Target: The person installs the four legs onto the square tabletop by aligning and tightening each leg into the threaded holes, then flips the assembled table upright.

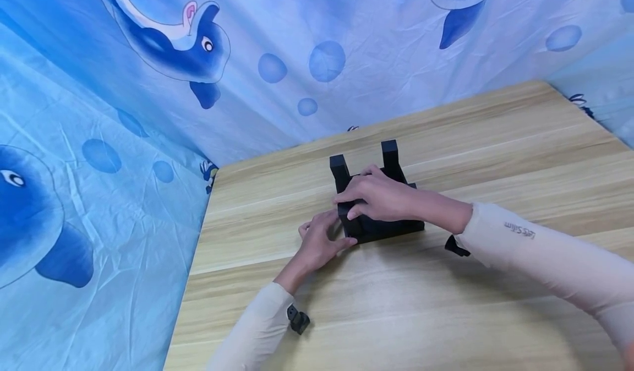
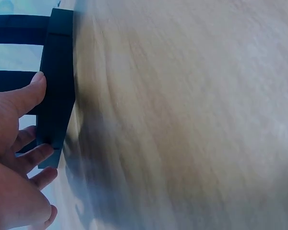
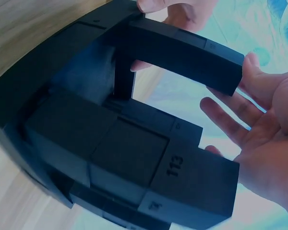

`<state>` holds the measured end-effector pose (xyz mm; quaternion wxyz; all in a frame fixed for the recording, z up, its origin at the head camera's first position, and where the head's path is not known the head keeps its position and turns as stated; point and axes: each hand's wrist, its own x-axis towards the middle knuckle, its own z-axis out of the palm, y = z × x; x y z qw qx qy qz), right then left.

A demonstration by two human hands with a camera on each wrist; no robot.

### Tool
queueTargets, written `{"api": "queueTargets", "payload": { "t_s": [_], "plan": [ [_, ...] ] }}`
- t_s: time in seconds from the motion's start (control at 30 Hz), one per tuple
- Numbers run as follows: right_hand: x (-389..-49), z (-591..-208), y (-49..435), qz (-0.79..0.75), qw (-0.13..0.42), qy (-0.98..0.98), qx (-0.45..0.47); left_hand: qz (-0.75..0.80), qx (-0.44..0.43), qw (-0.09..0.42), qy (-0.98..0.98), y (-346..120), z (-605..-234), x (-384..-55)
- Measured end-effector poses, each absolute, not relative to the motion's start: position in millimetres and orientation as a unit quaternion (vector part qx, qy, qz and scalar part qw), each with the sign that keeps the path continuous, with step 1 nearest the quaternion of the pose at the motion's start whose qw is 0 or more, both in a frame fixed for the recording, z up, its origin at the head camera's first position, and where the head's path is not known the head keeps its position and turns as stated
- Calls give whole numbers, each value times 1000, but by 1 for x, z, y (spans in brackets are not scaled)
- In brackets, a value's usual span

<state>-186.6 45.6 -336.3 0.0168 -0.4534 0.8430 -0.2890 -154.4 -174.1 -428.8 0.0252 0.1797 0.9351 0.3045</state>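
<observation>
A black frame (image 1: 388,230) stands on the wooden table, with thick square posts rising from a flat base. Raised digits "113" mark one post (image 3: 173,177) in the right wrist view. My left hand (image 1: 319,241) grips the base's left end, its thumb (image 2: 31,93) on the base and its fingers around the corner. From above, my right hand (image 1: 383,195) reaches over the frame and pinches the top of the near left post (image 3: 192,55) between thumb and fingers. That hand partly hides the middle of the frame in the head view.
The wooden table (image 1: 277,195) runs back to a blue cloth backdrop (image 1: 277,18) printed with dolphins and bubbles. Another cloth (image 1: 124,211) hangs along the left edge. Small black wrist devices sit beneath the left sleeve (image 1: 257,327) and the right sleeve (image 1: 545,261).
</observation>
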Motion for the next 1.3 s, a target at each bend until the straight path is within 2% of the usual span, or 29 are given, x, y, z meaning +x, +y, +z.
{"api": "queueTargets", "payload": {
  "t_s": [0.27, 0.67, 1.0, 1.13, 1.3],
  "plan": [
    [-192, -330, 71, -298, -3, 851, -433, 304, 177, 32, 936, -185, -420, -156],
    [-204, -332, 119, -322, 2, 871, -370, 292, 172, -42, 940, -205, -411, -163],
    [-214, -355, 144, -309, 22, 884, -350, 191, 227, -104, 949, -200, -414, -178],
    [-218, -372, 149, -248, 20, 899, -360, 129, 236, -105, 958, -196, -415, -185],
    [-217, -394, 148, -136, -27, 917, -373, 69, 250, -82, 962, -190, -418, -191]
  ]
}}
